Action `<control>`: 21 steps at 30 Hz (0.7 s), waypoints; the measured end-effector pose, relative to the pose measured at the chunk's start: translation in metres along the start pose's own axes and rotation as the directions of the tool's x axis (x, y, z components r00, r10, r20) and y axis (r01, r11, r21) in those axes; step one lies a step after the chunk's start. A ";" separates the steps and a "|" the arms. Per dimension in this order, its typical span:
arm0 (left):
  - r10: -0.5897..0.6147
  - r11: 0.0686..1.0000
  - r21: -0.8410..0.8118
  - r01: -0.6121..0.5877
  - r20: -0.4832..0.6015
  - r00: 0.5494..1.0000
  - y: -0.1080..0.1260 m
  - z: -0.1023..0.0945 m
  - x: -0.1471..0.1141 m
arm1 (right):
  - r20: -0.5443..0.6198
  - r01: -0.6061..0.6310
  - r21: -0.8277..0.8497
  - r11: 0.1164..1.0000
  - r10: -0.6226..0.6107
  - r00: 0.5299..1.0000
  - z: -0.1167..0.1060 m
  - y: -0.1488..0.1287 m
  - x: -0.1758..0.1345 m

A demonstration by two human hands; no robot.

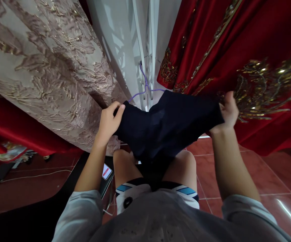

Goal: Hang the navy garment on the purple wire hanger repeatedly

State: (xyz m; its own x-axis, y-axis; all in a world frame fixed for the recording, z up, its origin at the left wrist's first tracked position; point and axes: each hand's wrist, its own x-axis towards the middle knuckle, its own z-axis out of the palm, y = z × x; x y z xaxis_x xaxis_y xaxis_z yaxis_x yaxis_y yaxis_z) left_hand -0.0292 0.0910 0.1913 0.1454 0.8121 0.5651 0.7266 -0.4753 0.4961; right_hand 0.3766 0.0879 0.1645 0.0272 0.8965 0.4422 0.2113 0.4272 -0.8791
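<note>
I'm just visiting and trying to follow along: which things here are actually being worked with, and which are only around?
In use:
dark garment, held by left hand and right hand
purple hanger just behind it

Just around:
beige brocade cloth
red embroidered dress
white frame
red tile floor
phone

The dark navy garment hangs stretched between my hands, sagging over my knees, a purple hanger just above it.
</note>
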 end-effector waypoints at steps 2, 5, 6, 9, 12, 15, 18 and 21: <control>-0.004 1.000 0.005 0.004 -0.016 1.000 0.001 0.009 0.002 | -0.070 -0.050 0.117 0.992 0.058 0.996 -0.004 -0.006 0.008; 0.000 1.000 -0.007 -0.001 -0.083 0.997 -0.004 0.025 0.013 | -0.145 -0.054 0.182 0.982 0.081 0.986 0.016 -0.023 0.021; -0.005 1.000 -0.019 0.003 -0.116 0.993 -0.008 0.029 0.017 | -0.161 -0.036 0.194 0.980 0.068 0.985 0.027 -0.030 0.022; -0.046 0.997 -0.065 0.032 -0.221 0.974 -0.024 0.037 0.025 | 0.010 0.016 0.246 0.969 -0.019 1.000 0.060 -0.051 0.011; -0.083 0.987 -0.151 0.047 -0.237 0.968 -0.035 0.036 0.022 | 0.603 -0.015 0.268 0.963 -0.155 0.783 0.080 -0.064 -0.014; -0.018 0.968 -0.252 -0.014 -0.123 0.992 -0.035 0.032 0.009 | 0.779 0.000 0.227 0.974 -0.182 0.600 0.093 -0.059 -0.033; 0.145 0.941 -0.316 -0.119 0.060 0.988 -0.021 0.030 -0.002 | 0.595 0.216 0.055 0.975 -0.206 0.777 0.107 -0.027 -0.038; 0.238 0.898 -0.418 -0.135 0.206 0.949 0.006 0.033 -0.010 | 0.515 0.405 -0.201 0.892 -0.255 0.818 0.125 0.018 -0.036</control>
State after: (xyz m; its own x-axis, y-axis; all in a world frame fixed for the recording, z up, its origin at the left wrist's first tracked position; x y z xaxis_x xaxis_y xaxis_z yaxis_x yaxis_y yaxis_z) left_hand -0.0046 0.0911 0.1667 0.4496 0.7272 0.5187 0.3525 -0.6780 0.6450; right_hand 0.2568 0.0776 0.1107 -0.5347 0.6851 0.4947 0.3960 0.7203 -0.5695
